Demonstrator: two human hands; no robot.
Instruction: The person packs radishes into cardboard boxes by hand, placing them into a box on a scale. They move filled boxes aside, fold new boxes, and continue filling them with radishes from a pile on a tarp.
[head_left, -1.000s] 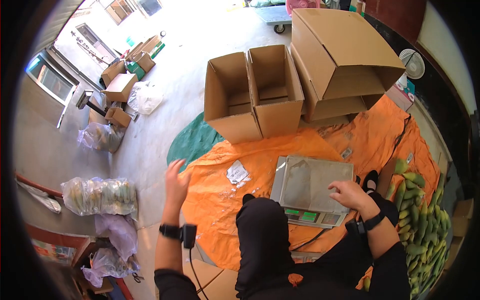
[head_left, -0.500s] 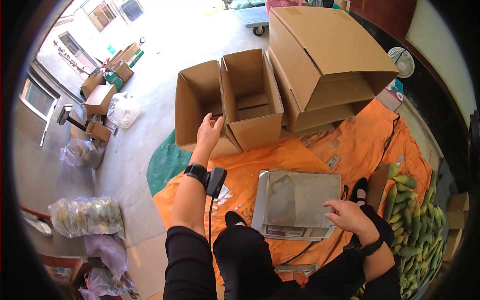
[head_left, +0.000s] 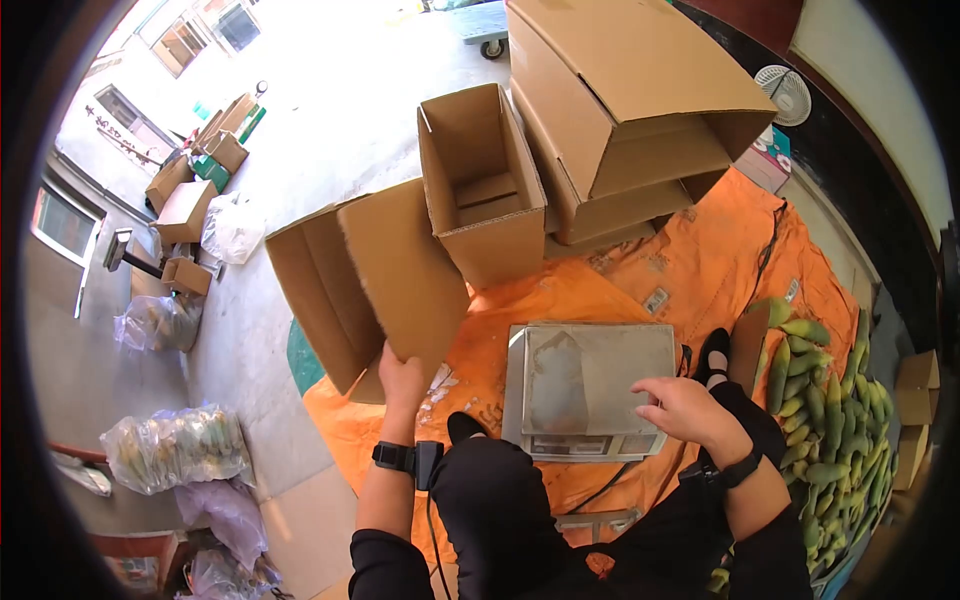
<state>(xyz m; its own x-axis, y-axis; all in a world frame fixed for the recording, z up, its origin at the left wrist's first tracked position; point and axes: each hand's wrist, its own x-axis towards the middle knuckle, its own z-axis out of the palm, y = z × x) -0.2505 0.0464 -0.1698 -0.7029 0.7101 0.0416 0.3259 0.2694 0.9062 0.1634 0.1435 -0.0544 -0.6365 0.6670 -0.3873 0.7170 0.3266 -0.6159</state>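
My left hand grips the near edge of an open, empty cardboard box, which is tilted, its wall slanting toward me. My fingers are partly hidden behind the cardboard. A second open cardboard box stands upright just beyond it. My right hand hovers over the right edge of a flat metal-topped weighing scale, its fingers loosely bent and apart, with nothing in them. The scale rests on an orange sheet between my feet.
Large cardboard boxes are stacked at the back right. A heap of long green vegetables lies to my right. Filled plastic bags sit along the left, and a white fan stands behind the stack. A cable crosses the orange sheet.
My left hand has come down and nearer, taking hold of the left cardboard box. That box has been pulled away from its neighbour and tilted. My right hand stays by the scale.
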